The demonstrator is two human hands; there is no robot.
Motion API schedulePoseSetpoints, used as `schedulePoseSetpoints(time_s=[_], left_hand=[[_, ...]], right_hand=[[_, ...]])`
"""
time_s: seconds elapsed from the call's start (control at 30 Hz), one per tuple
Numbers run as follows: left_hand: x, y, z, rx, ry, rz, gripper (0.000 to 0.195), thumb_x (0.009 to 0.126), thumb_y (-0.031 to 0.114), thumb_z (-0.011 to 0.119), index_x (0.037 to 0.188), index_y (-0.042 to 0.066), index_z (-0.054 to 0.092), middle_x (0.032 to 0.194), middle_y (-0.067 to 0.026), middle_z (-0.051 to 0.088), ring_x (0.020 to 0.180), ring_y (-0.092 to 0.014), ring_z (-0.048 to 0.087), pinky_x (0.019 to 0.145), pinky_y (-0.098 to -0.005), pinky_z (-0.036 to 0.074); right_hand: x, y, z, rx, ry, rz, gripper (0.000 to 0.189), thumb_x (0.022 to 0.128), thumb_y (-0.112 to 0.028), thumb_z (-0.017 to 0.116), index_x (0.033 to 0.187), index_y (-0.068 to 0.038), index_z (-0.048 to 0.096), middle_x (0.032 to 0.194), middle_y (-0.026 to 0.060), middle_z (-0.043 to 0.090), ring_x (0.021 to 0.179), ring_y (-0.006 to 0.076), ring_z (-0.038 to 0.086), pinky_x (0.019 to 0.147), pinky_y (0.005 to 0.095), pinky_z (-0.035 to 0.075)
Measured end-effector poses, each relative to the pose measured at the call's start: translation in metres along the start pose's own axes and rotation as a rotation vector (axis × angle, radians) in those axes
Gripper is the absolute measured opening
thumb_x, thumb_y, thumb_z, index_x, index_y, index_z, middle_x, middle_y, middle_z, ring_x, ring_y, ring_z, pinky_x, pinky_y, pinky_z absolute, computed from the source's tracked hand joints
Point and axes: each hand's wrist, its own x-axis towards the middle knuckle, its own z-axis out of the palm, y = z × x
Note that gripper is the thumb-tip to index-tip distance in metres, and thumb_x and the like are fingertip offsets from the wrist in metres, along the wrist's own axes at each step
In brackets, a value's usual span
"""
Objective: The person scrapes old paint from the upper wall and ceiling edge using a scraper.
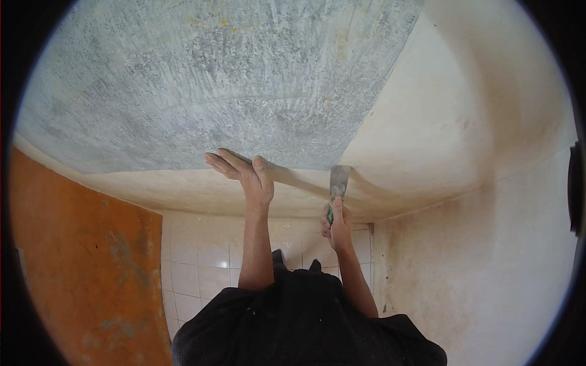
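Observation:
A wall before me bears a large grey, mottled area (256, 91) with a smooth cream surface (439, 105) to its right and a cream strip below it. My left hand (249, 176), fingers apart and holding nothing, reaches to the wall at the lower edge of the grey area. My right hand (337, 222) grips the green handle of a putty knife (339, 178), its metal blade upward. The blade's end is at the lower right corner of the grey area. Whether it presses on the wall cannot be told.
An orange wall (105, 256) with worn grey patches stands at the left, and a stained pale wall (448, 274) at the right. White floor tiles (213, 274) lie below, with specks of debris near the wall's foot. A dark object (574, 188) shows at the right rim.

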Motion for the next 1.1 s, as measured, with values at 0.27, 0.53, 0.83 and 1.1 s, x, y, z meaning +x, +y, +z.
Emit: schedulePoseSetpoints(time_s=[0.27,0.53,0.83,1.1], left_hand=[[0.006,0.007,-0.001,0.015,0.001,0.037,0.08,0.104,0.043,0.03,0.148,-0.006,-0.017,0.151,-0.0288,-0.03,0.141,-0.044,-0.026,0.112,-0.0591,-0.009],[0.0,0.0,0.004,-0.01,0.02,-0.003,0.085,0.102,0.048,0.032,0.148,-0.007,-0.014,0.151,-0.0296,-0.029,0.14,-0.048,-0.025,0.111,-0.0614,-0.011],[0.0,-0.005,0.006,0.016,0.016,0.002,0.085,0.102,0.049,0.031,0.148,-0.006,-0.013,0.151,-0.028,-0.03,0.14,-0.047,-0.025,0.111,-0.0611,-0.01],[0.002,0.004,0.003,-0.02,0.007,-0.03,0.085,0.102,0.049,0.032,0.148,-0.007,-0.014,0.15,-0.03,-0.029,0.14,-0.047,-0.025,0.111,-0.0604,-0.01]], right_hand=[[0.006,-0.102,0.012,-0.066,0.072,-0.231,0.056,0.101,-0.058,0.033,0.071,-0.012,0.046,0.049,-0.0042,0.036,0.037,0.0073,0.032,0.036,0.0235,0.025],[0.003,0.0,-0.006,0.028,0.038,-0.015,0.055,0.1,-0.055,0.04,0.074,-0.007,0.05,0.049,-0.0034,0.039,0.036,0.006,0.033,0.034,0.0236,0.022],[0.005,-0.004,-0.011,0.061,0.048,0.019,0.054,0.099,-0.055,0.042,0.075,-0.007,0.049,0.049,-0.0037,0.038,0.035,0.0049,0.03,0.033,0.0232,0.019],[0.006,-0.002,-0.016,0.052,0.033,0.004,0.054,0.099,-0.055,0.041,0.076,-0.007,0.049,0.05,-0.0027,0.039,0.036,0.0053,0.031,0.033,0.0233,0.02]])
